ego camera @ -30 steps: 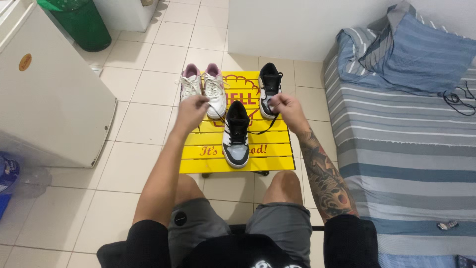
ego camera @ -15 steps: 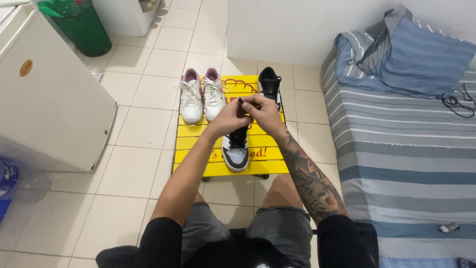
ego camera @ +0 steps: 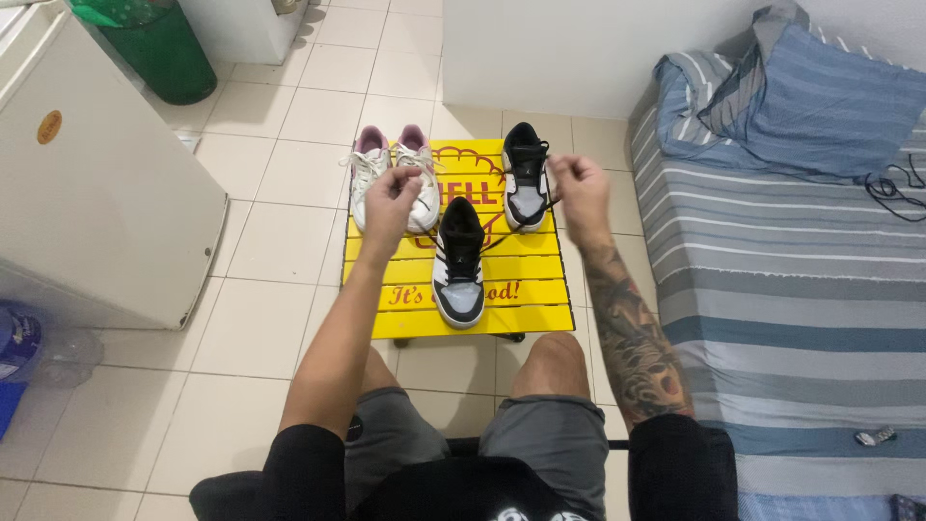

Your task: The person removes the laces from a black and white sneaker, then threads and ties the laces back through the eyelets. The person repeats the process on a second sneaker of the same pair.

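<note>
A black, white and grey sneaker (ego camera: 459, 262) stands on a low yellow slatted table (ego camera: 521, 314) in front of my knees. My left hand (ego camera: 391, 198) is closed on one end of its black lace, raised to the left of the shoe. Up and to the right, my right hand (ego camera: 579, 188) grips the other lace end, which runs taut down to the shoe. The matching sneaker (ego camera: 526, 174) sits at the table's back right. A pair of white and pink sneakers (ego camera: 391, 174) sits at the back left.
A white cabinet (ego camera: 87, 183) stands at the left, with a green bin (ego camera: 154, 43) behind it. A bed with striped bedding (ego camera: 772, 280) and a blue pillow (ego camera: 830, 96) fills the right side. Beige floor tiles surround the table.
My hands were together above the sneaker half a second ago. They have pulled apart, left and right, drawing the lace ends tight.
</note>
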